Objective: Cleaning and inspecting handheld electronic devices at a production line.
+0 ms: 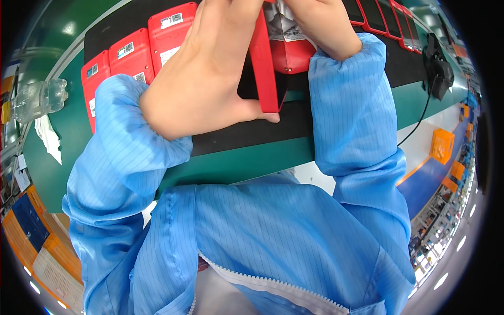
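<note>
Green table (247, 164) across the view, black mat (226, 140) on top. Person in striped blue jacket (283, 226). Left hand (194, 79) spread wide around a red-edged device (266, 79), thumb at its near end; device stands on edge above the mat, mid-table, between the hands. Right hand (328, 23) bent over just right of it, fingers cut off by the top edge; can't tell if gripping. Under and beside that hand: red casing (290, 55) with a silver wrapped part (283, 21). Red labelled units (128, 55) in a row, left; dark-screened red units (374, 16), upper right. Black cabled device (438, 68) far right. Clear bottle (39, 100) far left, white paper (48, 137) just beside it.
</note>
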The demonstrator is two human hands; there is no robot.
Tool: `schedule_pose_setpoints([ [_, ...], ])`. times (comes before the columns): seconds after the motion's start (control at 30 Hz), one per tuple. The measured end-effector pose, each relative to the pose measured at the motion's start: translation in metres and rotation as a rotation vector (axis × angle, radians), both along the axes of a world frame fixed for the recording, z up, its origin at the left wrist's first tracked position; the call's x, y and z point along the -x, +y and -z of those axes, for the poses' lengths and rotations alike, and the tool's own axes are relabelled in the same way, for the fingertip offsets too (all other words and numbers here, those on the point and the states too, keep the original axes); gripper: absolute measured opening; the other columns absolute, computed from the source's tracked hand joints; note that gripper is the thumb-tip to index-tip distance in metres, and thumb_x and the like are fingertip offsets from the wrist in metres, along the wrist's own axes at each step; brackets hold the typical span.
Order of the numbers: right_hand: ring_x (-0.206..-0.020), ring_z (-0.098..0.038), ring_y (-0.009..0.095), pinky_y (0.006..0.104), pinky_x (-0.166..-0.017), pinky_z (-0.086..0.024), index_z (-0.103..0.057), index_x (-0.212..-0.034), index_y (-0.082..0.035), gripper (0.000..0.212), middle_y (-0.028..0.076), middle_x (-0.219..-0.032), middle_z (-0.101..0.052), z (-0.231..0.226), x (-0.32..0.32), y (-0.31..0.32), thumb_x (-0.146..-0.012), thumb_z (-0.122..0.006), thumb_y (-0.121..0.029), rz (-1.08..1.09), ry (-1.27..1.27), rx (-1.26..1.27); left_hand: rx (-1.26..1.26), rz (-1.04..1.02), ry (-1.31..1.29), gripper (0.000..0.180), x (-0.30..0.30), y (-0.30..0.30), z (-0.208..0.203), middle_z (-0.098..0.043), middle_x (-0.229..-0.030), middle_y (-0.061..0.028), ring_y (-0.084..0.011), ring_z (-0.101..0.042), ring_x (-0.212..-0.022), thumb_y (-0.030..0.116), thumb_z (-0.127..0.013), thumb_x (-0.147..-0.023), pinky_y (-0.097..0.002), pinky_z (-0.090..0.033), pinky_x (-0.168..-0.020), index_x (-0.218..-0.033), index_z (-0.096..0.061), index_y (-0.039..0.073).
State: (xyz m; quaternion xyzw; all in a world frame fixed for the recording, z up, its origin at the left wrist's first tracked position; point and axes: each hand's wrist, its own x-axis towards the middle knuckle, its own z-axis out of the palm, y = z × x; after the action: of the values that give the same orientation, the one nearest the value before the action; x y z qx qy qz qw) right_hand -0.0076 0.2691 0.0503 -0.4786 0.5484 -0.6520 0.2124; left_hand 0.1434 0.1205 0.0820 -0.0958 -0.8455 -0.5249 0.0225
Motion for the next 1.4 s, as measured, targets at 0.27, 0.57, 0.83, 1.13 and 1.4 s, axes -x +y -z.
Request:
schedule_pose_setpoints([
  [0.27, -0.093, -0.060, 0.013, 0.0220, -0.084, -0.048, -0.048, -0.128, 0.002, 0.036, 0.005, -0.105, -0.057, -0.022, 0.002, 0.015, -0.097, -0.050, -0.014, 0.095, -0.383, 0.165, 0.407, -0.107, 0.121, 0.136, -0.006, 0.002, -0.010, -0.017, -0.152, -0.0388, -0.0500, -0.025, -0.144, 0.023, -0.090, -0.065, -0.0441, -0.026, -0.119, -0.154, 0.008, -0.008],
  [0.57, -0.089, -0.062, 0.007, 0.0204, -0.078, -0.050, -0.061, -0.112, 0.000, 0.022, 0.003, -0.099, -0.066, -0.035, 0.015, 0.038, -0.091, -0.062, 0.006, 0.055, -0.397, 0.305, 0.808, -0.020, 0.128, 0.111, -0.003, 0.001, -0.003, -0.040, -0.145, -0.0333, -0.0459, -0.041, -0.131, 0.048, -0.080, -0.073, -0.0551, -0.028, -0.115, -0.153, -0.024, -0.005],
  [0.83, -0.101, -0.061, 0.031, 0.0386, -0.087, -0.051, -0.072, -0.115, -0.011, 0.024, 0.014, -0.110, -0.063, 0.000, -0.013, 0.052, -0.092, -0.067, -0.013, 0.298, 1.005, -0.341, 0.344, -0.211, -0.025, 0.108, -0.043, -0.025, -0.033, -0.030, -0.154, -0.0273, -0.0461, -0.025, -0.145, 0.051, -0.081, -0.077, -0.0497, -0.028, -0.118, -0.152, -0.027, -0.005],
  [1.13, -0.091, -0.067, 0.019, 0.0293, -0.079, -0.054, -0.076, -0.105, -0.005, 0.021, 0.008, -0.099, -0.069, -0.017, -0.032, 0.066, -0.087, -0.069, 0.002, 0.569, 0.538, -0.414, 0.530, -0.384, 0.267, 0.059, -0.188, -0.127, 0.015, -0.048, -0.149, -0.0181, -0.0327, -0.037, -0.144, 0.034, -0.054, -0.100, -0.0433, -0.027, -0.120, -0.148, -0.042, 0.001],
  [1.4, -0.098, -0.065, 0.028, 0.0377, -0.081, -0.056, -0.071, -0.105, -0.003, 0.036, 0.009, -0.103, -0.067, -0.021, -0.083, 0.053, -0.070, -0.064, -0.002, 0.089, 1.152, -0.347, 0.092, -0.672, -0.013, 0.065, -0.215, -0.108, 0.030, -0.033, -0.158, -0.0184, -0.0325, -0.029, -0.149, 0.036, -0.049, -0.102, -0.0442, -0.023, -0.121, -0.155, -0.030, 0.003],
])
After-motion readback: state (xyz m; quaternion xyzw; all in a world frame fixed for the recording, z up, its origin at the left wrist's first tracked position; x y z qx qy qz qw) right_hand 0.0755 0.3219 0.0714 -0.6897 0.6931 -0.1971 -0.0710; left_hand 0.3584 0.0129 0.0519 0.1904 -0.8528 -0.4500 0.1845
